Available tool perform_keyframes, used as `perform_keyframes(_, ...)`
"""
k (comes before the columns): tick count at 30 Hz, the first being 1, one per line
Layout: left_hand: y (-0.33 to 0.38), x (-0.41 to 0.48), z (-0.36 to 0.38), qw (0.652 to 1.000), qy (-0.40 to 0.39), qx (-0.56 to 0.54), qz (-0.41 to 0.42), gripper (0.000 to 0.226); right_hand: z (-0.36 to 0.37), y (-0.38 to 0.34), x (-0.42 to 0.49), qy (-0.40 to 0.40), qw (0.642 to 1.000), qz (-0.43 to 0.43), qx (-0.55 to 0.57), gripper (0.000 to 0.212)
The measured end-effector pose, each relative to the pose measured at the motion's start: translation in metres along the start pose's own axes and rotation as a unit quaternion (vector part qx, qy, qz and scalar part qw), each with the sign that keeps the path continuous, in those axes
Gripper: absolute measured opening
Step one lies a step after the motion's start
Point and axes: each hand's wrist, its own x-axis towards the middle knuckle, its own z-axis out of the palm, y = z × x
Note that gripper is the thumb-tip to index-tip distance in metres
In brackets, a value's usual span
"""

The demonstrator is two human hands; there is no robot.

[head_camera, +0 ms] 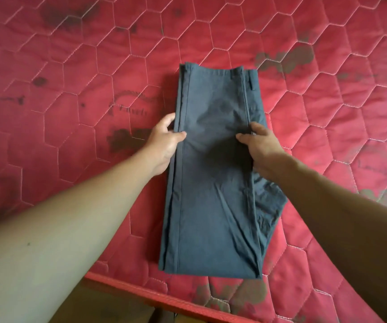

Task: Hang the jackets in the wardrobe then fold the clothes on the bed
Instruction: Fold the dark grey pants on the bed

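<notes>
Gripping folded trousers (213,183) by both sides on mattress (71,89): left hand (164,142), right hand (259,149).

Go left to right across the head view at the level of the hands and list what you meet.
Printed mark on the red mattress → left hand → folded dark trousers, gripped at both side edges → right hand.

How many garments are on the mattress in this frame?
1: the grey-blue trousers, folded lengthwise, lie on the mattress toward its near edge. The left hand holds one long edge, the right hand the other. More could lie outside the view.
</notes>
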Motion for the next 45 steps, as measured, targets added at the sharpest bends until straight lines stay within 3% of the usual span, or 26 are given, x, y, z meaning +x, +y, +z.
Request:
perform_keyframes(4, 0.0, 0.004, 0.001, 0.998, -0.008, -0.012, -0.069, 0.073, -0.001, 0.008, 0.01, 0.004, 0.998, 0.069, -0.011, 0.026)
perform_keyframes(7, -0.025, -0.034, -0.001, 0.991, -0.04, -0.008, -0.127, 0.081, -0.007, 0.037, -0.024, -0.008, 0.991, 0.132, 0.026, 0.01)
perform_keyframes(9, -0.052, -0.068, -0.009, 0.983, -0.069, -0.003, -0.172, 0.083, -0.015, 0.065, -0.057, -0.021, 0.982, 0.183, 0.04, 0.011)
perform_keyframes(11, -0.083, -0.102, -0.019, 0.972, -0.098, 0.028, -0.212, 0.068, -0.027, 0.096, -0.094, -0.03, 0.974, 0.223, 0.029, 0.017)
perform_keyframes(13, -0.108, -0.131, -0.029, 0.965, -0.12, 0.066, -0.226, 0.035, -0.041, 0.123, -0.127, -0.048, 0.968, 0.245, -0.014, 0.018)
perform_keyframes(15, -0.128, -0.152, -0.035, 0.967, -0.116, 0.075, -0.213, 0.023, -0.052, 0.143, -0.155, -0.091, 0.959, 0.245, -0.105, 0.014)
perform_keyframes(19, -0.15, -0.176, -0.032, 0.973, -0.076, 0.158, -0.152, 0.031, -0.05, 0.163, -0.183, -0.099, 0.942, 0.203, -0.247, 0.021)
perform_keyframes(21, -0.157, -0.185, -0.026, 0.966, -0.039, 0.236, -0.099, 0.05, -0.039, 0.162, -0.197, -0.066, 0.941, 0.137, -0.304, 0.035)
perform_keyframes(24, -0.166, -0.202, -0.023, 0.92, 0.03, 0.388, 0.038, 0.097, -0.032, 0.157, -0.221, 0.018, 0.939, 0.017, -0.342, 0.069)
perform_keyframes(25, -0.17, -0.205, -0.024, 0.888, 0.053, 0.446, 0.101, 0.107, -0.032, 0.157, -0.224, 0.048, 0.923, -0.056, -0.378, 0.077)
perform_keyframes(26, -0.174, -0.207, -0.024, 0.844, 0.075, 0.503, 0.17, 0.11, -0.032, 0.157, -0.224, 0.074, 0.881, -0.14, -0.446, 0.079)
perform_keyframes(29, -0.181, -0.2, -0.015, 0.731, 0.031, 0.601, 0.322, 0.086, -0.028, 0.161, -0.209, 0.04, 0.739, -0.324, -0.589, 0.065)
perform_keyframes(32, -0.193, -0.182, -0.011, 0.663, -0.07, 0.659, 0.348, 0.072, -0.035, 0.182, -0.189, -0.073, 0.641, -0.348, -0.681, 0.073)
perform_keyframes(34, -0.199, -0.177, -0.016, 0.645, -0.092, 0.681, 0.333, 0.07, -0.043, 0.191, -0.184, -0.112, 0.61, -0.332, -0.711, 0.079)
perform_keyframes(37, -0.199, -0.185, -0.016, 0.675, -0.071, 0.664, 0.314, 0.069, -0.039, 0.189, -0.192, -0.094, 0.645, -0.291, -0.701, 0.077)
perform_keyframes(39, -0.195, -0.199, -0.012, 0.771, -0.021, 0.574, 0.274, 0.066, -0.034, 0.183, -0.207, -0.032, 0.73, -0.236, -0.641, 0.07)
perform_keyframes(41, -0.187, -0.211, -0.008, 0.887, 0.041, 0.413, 0.204, 0.054, -0.034, 0.175, -0.22, 0.072, 0.838, -0.132, -0.524, 0.058)
perform_keyframes(42, -0.183, -0.215, -0.008, 0.925, 0.057, 0.335, 0.167, 0.049, -0.034, 0.173, -0.223, 0.112, 0.884, -0.069, -0.449, 0.053)
perform_keyframes(45, -0.167, -0.215, -0.018, 0.983, 0.022, 0.18, 0.035, 0.05, -0.037, 0.162, -0.227, 0.12, 0.969, 0.077, -0.202, 0.045)
